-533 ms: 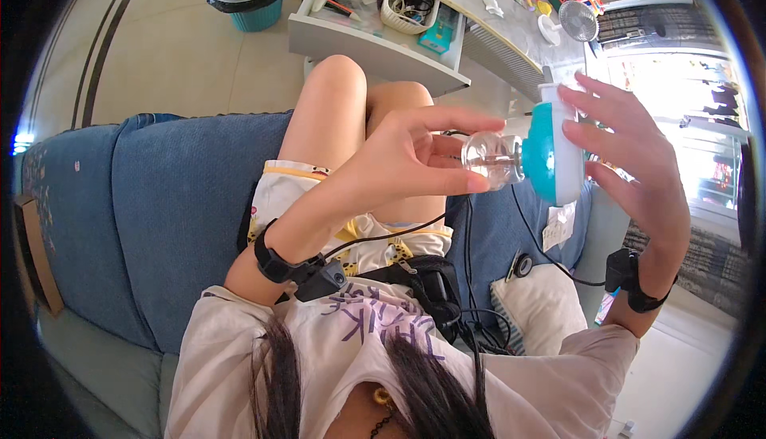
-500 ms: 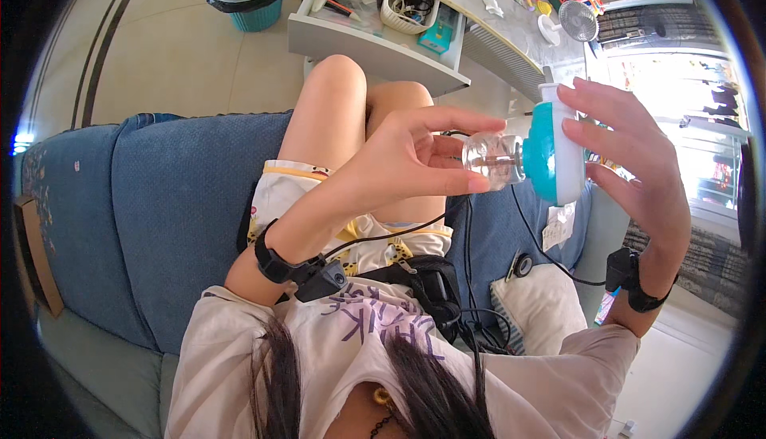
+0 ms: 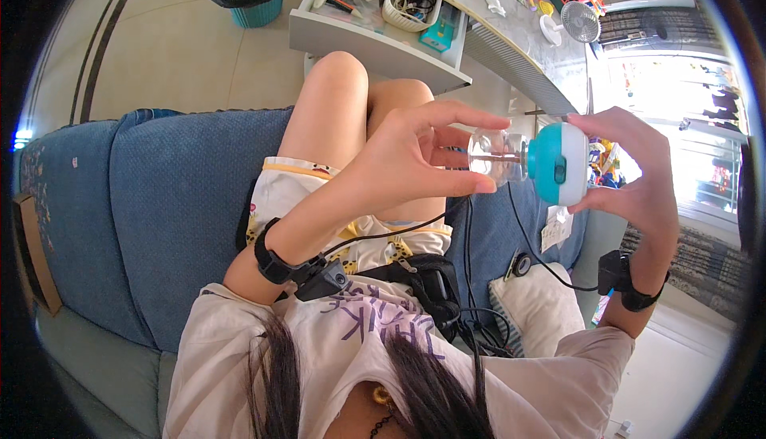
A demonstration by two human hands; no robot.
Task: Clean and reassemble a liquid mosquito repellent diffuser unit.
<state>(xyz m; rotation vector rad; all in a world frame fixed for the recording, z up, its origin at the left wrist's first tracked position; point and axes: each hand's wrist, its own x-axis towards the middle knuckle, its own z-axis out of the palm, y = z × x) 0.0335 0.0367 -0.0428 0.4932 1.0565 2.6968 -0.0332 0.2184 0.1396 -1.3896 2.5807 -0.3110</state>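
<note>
The thing in the hands was a small gadget (image 3: 528,169) with two parts. One part was a clear, round cup with a thin metal rod inside it. The other part was a fat teal and white cap with a little dark button on its side. The gadget lay sideways in the air, above the person's bare knees.

The left hand (image 3: 407,160) came up from a bent arm with a black band on the wrist. Its fingers were curled partly shut around the clear cup, with one finger over the top and the thumb under it. The right hand (image 3: 634,175) stood up tall, and it also had a black band on its wrist. Its fingers were half open and wrapped the teal and white cap from the far side.

So the gadget sat right between the two hands, touching both. The person sat on a blue sofa (image 3: 175,215). A thin black cord (image 3: 531,243) hung down below the gadget.
</note>
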